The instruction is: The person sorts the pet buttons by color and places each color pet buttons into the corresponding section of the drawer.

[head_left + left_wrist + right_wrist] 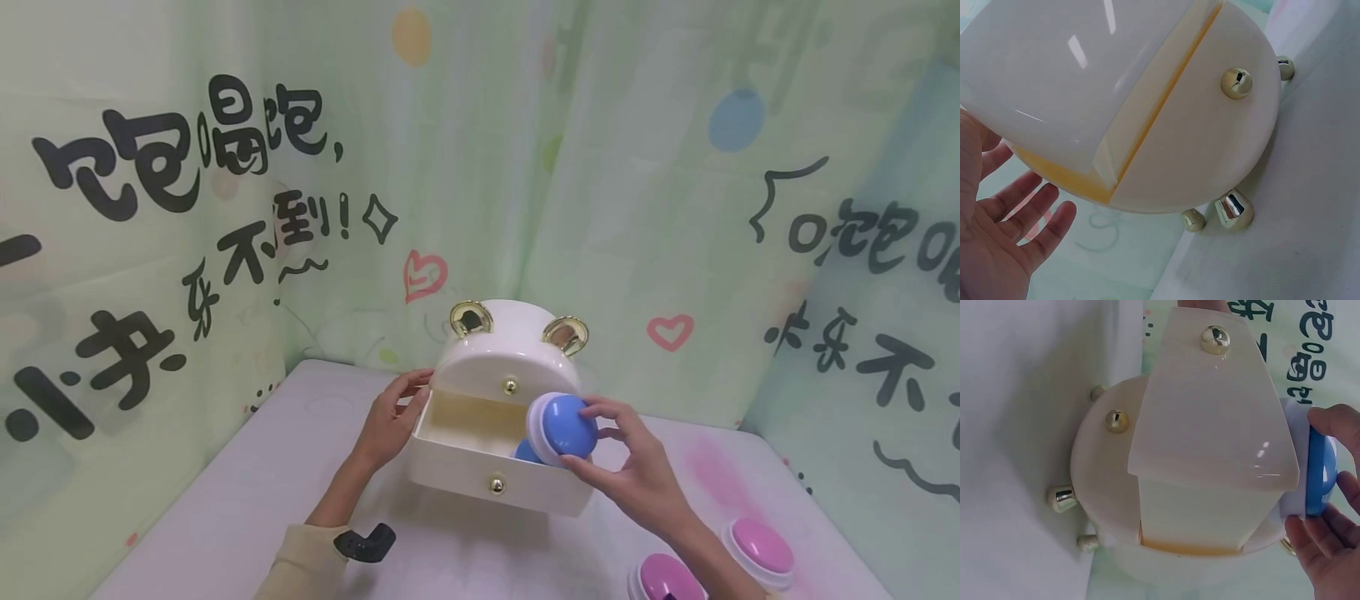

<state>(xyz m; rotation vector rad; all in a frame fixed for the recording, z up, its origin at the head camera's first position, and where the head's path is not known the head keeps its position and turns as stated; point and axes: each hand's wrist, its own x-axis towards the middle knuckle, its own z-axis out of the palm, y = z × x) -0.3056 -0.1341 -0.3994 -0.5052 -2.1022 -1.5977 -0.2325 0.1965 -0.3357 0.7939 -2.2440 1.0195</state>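
Note:
A white rounded drawer box [510, 329] with gold ears stands on the table, its middle drawer [457, 471] pulled out. My right hand [637, 467] pinches a round blue-domed push button [570, 425] with a white rim, thumb below and fingers above, over the drawer's right end. Behind it, inside the drawer, part of a second blue button [527, 452] shows. My left hand [390, 421] is at the drawer's left side; in the left wrist view its fingers [1054, 231] are spread and loosely bent beside the box. The right wrist view shows the held blue button [1321, 472] beside the drawer front.
Two pink-domed push buttons [761, 546] with white rims lie at the front right of the white table [315, 408], near my right forearm. A printed curtain [480, 167] hangs behind and at both sides. A black band [365, 543] is on my left wrist.

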